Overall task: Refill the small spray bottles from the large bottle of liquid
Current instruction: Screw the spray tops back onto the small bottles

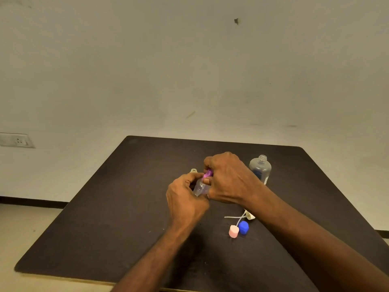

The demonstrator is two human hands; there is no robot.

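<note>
Above the middle of the dark table (105, 218) my left hand (186, 199) grips a small clear spray bottle (201, 187), held tilted. My right hand (229, 178) pinches the purple spray top (208, 173) at that bottle's neck. The large clear bottle (260, 168) stands uncapped just right of my right hand, with a blue label on it. Behind my left hand the open neck of another small bottle (193, 170) shows; its body is hidden.
On the table near my right forearm lie a pink spray top (233, 231), a blue spray top (243, 227) with thin white dip tubes (233, 217), and a white cap (250, 216). A wall rises behind the table, with a socket (17, 140) at left.
</note>
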